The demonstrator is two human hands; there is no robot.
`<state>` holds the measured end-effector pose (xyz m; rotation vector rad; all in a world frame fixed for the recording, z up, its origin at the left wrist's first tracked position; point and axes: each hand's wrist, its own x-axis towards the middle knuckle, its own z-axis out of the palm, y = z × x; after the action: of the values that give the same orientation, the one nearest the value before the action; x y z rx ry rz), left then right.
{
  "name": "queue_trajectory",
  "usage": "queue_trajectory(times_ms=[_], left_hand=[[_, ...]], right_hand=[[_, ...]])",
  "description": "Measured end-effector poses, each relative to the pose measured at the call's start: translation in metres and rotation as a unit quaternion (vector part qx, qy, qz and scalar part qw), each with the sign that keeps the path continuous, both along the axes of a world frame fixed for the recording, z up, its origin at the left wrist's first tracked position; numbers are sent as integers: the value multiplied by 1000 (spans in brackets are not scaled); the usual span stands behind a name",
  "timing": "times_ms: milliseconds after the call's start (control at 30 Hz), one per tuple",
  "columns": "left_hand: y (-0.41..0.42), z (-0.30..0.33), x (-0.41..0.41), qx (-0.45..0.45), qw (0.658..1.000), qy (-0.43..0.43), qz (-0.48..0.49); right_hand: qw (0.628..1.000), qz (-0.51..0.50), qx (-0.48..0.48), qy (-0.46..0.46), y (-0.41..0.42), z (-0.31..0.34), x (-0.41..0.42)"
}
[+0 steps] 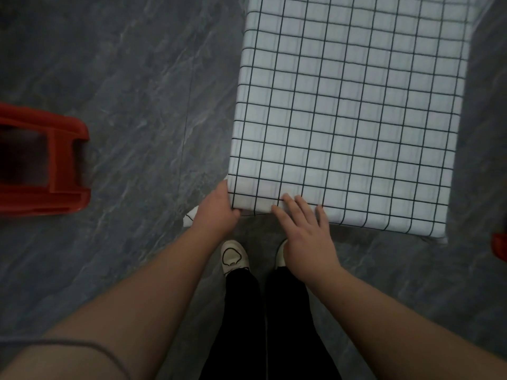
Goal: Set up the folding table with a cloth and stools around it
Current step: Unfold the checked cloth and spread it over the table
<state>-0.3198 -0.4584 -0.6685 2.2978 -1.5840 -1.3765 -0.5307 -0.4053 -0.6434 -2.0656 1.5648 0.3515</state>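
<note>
Underfoot, grey marbled floor [131, 78] fills most of the view, with thin tile seams running through it. Upper right: table covered edge to edge by a white cloth [356, 111] printed with a black grid. Cloth lies flat on top and drapes a little over the near and left edges; the table itself is hidden beneath it. A small flap of cloth hangs below the near left corner, beside the left wrist.

Left edge of view: red plastic stool [41, 160] lying tipped on the floor, its hollow underside toward the camera, well apart from the table. A sliver of another red object [500, 246] shows at the right edge, near the table's near right corner; too little visible to say what it is.

Person stands at the near left corner, in black trousers [274, 319] and pale shoes [234, 256].

Left hand [216, 212] grips the cloth at that corner, fingers curled under the edge, thumb along the side. Right hand [304, 229] rests flat on the cloth just beside it, fingers straight and slightly spread, pressing the fabric at the near edge.
</note>
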Motion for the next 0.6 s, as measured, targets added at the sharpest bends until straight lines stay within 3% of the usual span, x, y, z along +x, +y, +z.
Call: queue_trajectory(times_ms=[167, 300, 433, 600], left_hand=[[-3, 20, 7, 29, 999, 7, -16], [-3, 71, 11, 55, 996, -27, -66], [-3, 159, 5, 13, 972, -123, -201], [7, 291, -5, -87, 940, -164, -286]], right_hand=[[999, -29, 11, -28, -7, 17, -6], [999, -46, 16, -8, -19, 64, -18], [997, -76, -4, 29, -29, 151, -32], [992, -102, -53, 45, -18, 280, -45]])
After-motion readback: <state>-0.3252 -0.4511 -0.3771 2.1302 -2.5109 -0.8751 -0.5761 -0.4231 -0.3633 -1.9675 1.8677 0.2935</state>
